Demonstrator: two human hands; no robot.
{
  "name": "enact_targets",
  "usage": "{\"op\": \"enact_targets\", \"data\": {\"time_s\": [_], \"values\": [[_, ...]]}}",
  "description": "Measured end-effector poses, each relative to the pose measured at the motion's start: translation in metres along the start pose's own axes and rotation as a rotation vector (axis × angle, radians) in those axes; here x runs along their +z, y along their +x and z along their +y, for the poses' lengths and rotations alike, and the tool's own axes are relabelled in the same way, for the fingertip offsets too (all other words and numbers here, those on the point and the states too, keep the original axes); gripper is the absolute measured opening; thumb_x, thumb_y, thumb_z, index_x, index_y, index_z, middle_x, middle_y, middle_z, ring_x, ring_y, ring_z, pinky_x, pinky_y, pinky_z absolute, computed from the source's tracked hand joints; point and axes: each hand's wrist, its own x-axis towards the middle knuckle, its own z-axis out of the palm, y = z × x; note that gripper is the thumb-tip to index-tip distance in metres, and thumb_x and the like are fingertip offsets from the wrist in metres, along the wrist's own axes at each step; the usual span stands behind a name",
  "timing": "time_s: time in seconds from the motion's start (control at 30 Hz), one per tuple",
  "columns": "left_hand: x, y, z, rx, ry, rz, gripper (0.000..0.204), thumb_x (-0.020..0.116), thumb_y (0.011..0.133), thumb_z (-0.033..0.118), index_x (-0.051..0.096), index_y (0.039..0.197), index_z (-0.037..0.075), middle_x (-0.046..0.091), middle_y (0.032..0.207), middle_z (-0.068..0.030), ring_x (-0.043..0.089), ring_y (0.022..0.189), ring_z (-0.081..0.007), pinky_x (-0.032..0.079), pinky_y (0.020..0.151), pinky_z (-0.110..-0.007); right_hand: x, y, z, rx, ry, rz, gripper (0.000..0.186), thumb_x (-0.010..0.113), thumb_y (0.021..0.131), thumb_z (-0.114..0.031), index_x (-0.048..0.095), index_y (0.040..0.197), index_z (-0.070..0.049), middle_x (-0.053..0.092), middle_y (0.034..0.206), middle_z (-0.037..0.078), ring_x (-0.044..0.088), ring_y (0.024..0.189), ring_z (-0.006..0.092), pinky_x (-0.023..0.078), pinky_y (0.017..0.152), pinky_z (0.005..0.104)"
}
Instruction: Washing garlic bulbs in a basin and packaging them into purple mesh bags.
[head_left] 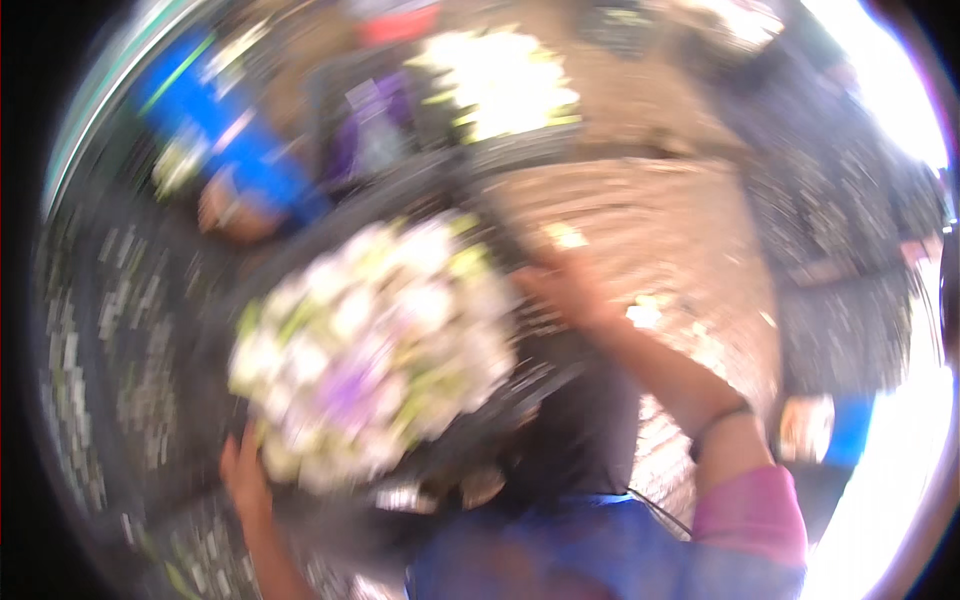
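A dark crate (540, 385) heaped with pale white and green produce (400, 320) is in front of me, blurred by motion; a purple patch shows among the pieces, and their kind is unclear. At the crate's right side my right hand (568, 288) is closed on the rim. My left hand (245, 472) grips the near left side, its fingers partly smeared beside the produce.
Another dark crate (525, 150) with whitish produce stands beyond mine, beside a container with purple in it (375, 125). A person in blue (215, 120) is at the upper left. Stacked dark crates (840, 330) line the right; brown ground (640, 210) has pale scraps.
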Motion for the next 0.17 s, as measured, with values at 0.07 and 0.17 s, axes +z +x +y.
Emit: {"op": "enact_targets", "data": {"time_s": [0.07, 0.17], "values": [[-0.009, 0.012, -0.018, 0.377, -0.176, -0.44, 0.066, 0.059, 0.075, 0.03, 0.032, 0.124, -0.005, 0.041, 0.123, -0.0121, 0.043, 0.108, -0.0215, 0.035, 0.089, -0.03, 0.009, 0.007, -0.016, 0.261, 0.176, -0.143, 0.027, 0.056, 0.072, -0.02, 0.057, 0.095, -0.006, 0.059, 0.072, 0.013, 0.057, 0.07, 0.0201, 0.045, 0.064, 0.0338], [0.01, 0.008, 0.004, -0.003, 0.128, -0.142, 0.053, 0.064, 0.071, 0.029, 0.046, 0.117, 0.012, 0.053, 0.109, -0.016, 0.053, 0.094, -0.024, 0.04, 0.079, -0.041, 0.032, 0.013, 0.0, 0.046, 0.014, 0.013, 0.025, 0.053, 0.072, -0.017, 0.051, 0.09, 0.0, 0.055, 0.081, 0.021, 0.053, 0.08, 0.0366, 0.042, 0.071, 0.0396]]}}
